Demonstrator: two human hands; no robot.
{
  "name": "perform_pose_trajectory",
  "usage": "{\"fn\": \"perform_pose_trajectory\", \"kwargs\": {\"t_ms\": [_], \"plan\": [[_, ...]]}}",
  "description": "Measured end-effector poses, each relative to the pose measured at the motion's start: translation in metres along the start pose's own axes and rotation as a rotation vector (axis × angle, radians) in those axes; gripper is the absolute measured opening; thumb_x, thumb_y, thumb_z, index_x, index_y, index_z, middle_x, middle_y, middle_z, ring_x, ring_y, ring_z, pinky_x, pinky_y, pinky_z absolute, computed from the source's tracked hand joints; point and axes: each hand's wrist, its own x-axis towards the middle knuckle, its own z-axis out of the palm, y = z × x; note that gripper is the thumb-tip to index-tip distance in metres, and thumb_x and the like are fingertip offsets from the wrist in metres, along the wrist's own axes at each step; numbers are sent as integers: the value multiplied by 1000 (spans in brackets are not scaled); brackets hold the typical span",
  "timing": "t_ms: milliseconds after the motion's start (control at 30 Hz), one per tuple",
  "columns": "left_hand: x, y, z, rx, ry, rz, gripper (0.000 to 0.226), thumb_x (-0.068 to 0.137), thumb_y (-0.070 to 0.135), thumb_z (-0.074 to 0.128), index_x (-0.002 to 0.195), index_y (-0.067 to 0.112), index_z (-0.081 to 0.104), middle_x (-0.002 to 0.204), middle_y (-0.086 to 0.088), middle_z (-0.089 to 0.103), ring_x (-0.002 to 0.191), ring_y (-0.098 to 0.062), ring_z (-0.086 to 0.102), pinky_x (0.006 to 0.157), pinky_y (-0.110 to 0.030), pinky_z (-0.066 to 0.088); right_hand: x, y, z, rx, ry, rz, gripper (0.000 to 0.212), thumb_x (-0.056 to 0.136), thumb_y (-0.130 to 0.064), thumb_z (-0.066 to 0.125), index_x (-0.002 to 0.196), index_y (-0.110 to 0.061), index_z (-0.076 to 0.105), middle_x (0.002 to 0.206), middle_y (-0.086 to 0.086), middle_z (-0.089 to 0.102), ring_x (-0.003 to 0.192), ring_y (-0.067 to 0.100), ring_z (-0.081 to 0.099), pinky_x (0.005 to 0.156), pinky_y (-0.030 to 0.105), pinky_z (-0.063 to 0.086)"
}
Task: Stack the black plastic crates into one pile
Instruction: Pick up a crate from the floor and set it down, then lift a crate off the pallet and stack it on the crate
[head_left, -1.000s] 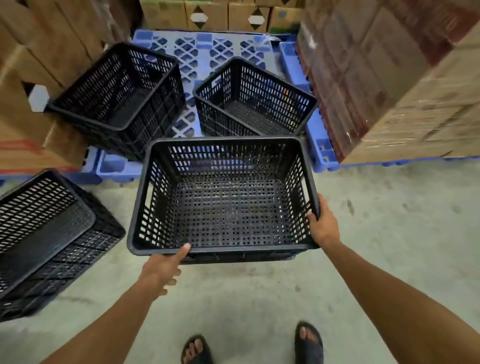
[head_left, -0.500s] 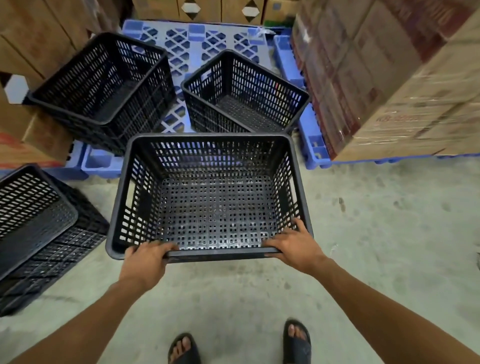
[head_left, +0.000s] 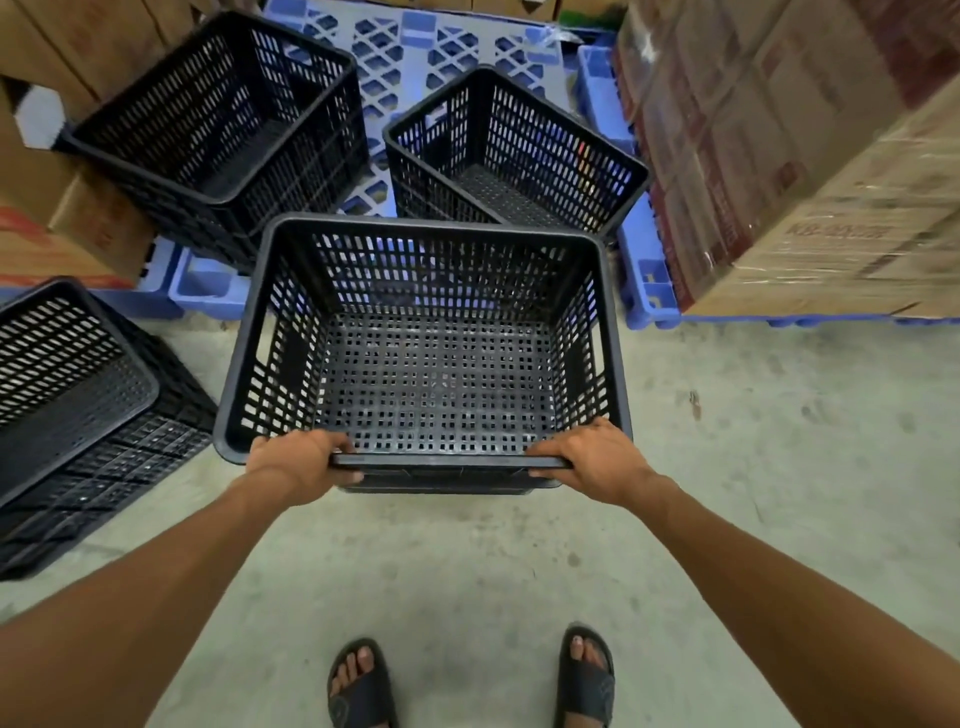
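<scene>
Four black plastic crates counted, two hands, two sandalled feet, all seen from above over a grey concrete floor (head_left: 779, 467). At 9 o'clock, at the left frame edge: first crate (head_left: 78, 405), lying tipped on the floor, cut off by the frame. At 11 o'clock: second crate (head_left: 223, 130), tilted, open mouth turned toward the camera, resting on a blue plastic pallet (head_left: 395, 67), with brown cardboard cartons (head_left: 67, 218) behind and to its left. At centre: third crate (head_left: 426, 338), upright, open side up, empty, its mesh floor fully visible; near rim at 6 o'clock gripped by both hands. Left hand (head_left: 296, 467) closed over the near rim toward its left corner, fingers curled over the top edge, thumb beneath. Right hand (head_left: 597, 462) closed over the same rim toward its right corner, fingers likewise wrapped over the edge. Contact between this crate's base and the floor not determinable from this angle. At 12 to 1 o'clock, just behind the held crate: fourth crate (head_left: 514, 156), tilted on the pallet, one corner pointing toward the camera. At 2 o'clock: tall stack of film-wrapped cartons (head_left: 779, 156) on a second blue pallet (head_left: 644, 270), well apart from the hands. At 6 o'clock, bottom edge: left foot (head_left: 358, 686) and right foot (head_left: 587, 675) in black slide sandals, flat on the floor, near each other but apart.
</scene>
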Motion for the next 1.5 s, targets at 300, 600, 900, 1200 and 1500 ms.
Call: {"fn": "perform_pose_trajectory", "kwargs": {"t_ms": [300,600,900,1200,1500], "plan": [[-7,1,1,58,-79,126,22,88,35,60,110,34,58,111,2,67,101,-22,62,87,-34,52,-1,0,-1,132,-116,104,49,79,-74,42,105,-42,68,89,-15,74,80,12,68,70,24,49],[-11,-1,15,-5,-131,121,25,90,23,53,109,36,58,115,-1,64,104,-22,60,94,-37,50,-6,-6,-2,150,-190,116,38,84,-65,54,110,-41,68,98,-16,75,89,9,68,81,27,49],[-25,5,25,-11,32,21,24,91,33,53,113,42,59,105,3,67,95,-21,65,75,-31,47,-9,-21,-12,141,-270,199,40,85,-61,58,116,-37,68,99,-11,75,90,11,68,87,28,51],[-29,8,-18,-85,-179,178,82,70,79,55,140,41,37,141,3,54,127,-21,53,107,-46,41,-1,-28,-47,579,-381,383,72,79,-71,57,136,-29,53,126,2,65,109,15,61,99,33,49],[22,56,-119,-611,-66,304,48,90,51,56,130,25,55,134,1,59,116,-14,56,103,-30,42,44,16,-130,687,42,443,58,90,-48,60,141,-24,47,109,1,66,99,15,61,92,32,48]]}}
